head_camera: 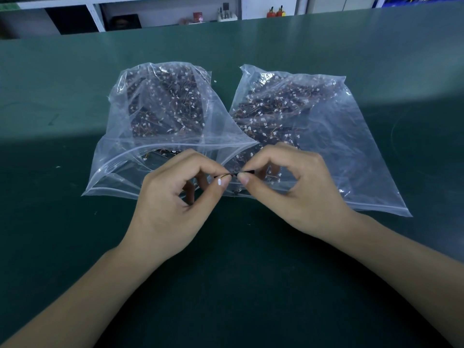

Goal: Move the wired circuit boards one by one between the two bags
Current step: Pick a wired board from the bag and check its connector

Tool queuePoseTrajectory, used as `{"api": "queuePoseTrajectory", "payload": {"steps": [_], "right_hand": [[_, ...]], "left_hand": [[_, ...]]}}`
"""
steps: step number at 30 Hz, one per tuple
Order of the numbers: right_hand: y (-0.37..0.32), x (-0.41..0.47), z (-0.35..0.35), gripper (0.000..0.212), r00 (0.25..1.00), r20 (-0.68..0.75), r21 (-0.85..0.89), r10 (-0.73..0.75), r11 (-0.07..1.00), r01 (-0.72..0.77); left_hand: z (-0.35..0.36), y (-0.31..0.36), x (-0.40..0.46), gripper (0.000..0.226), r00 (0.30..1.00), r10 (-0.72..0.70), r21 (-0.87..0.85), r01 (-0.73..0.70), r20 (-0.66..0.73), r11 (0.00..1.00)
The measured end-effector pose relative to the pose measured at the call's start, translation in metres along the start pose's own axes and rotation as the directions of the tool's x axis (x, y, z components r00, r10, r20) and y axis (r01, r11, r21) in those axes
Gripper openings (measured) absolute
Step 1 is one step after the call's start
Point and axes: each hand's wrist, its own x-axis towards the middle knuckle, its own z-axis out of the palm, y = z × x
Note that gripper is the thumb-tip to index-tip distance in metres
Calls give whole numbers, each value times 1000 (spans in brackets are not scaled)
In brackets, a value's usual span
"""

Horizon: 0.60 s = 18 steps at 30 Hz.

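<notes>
Two clear plastic zip bags lie side by side on the green table, each holding several small dark circuit boards with orange wires and white connectors. The left bag has its mouth open toward me. The right bag lies flat, mouth also near me. Between their mouths, my left hand and my right hand together pinch one wired circuit board. My left thumb and forefinger hold the white connector end. My right fingertips hold the dark board end.
The green table stretches wide around the bags. White shelving with small items stands beyond the far edge. A tiny white speck lies between the bags at the back.
</notes>
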Motion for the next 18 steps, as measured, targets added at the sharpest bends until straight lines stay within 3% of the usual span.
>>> {"api": "queuePoseTrajectory", "payload": {"steps": [12, 18], "right_hand": [[-1, -1, 0, 7, 1000, 9, -18, -4, 1000, 4], [8, 3, -6, 24, 994, 96, -356, -57, 930, 88]], "left_hand": [[1, 1, -1, 5, 1000, -12, 35, 13, -20, 999], [-2, -5, 2, 15, 994, -1, 138, 17, -113, 990]]}}
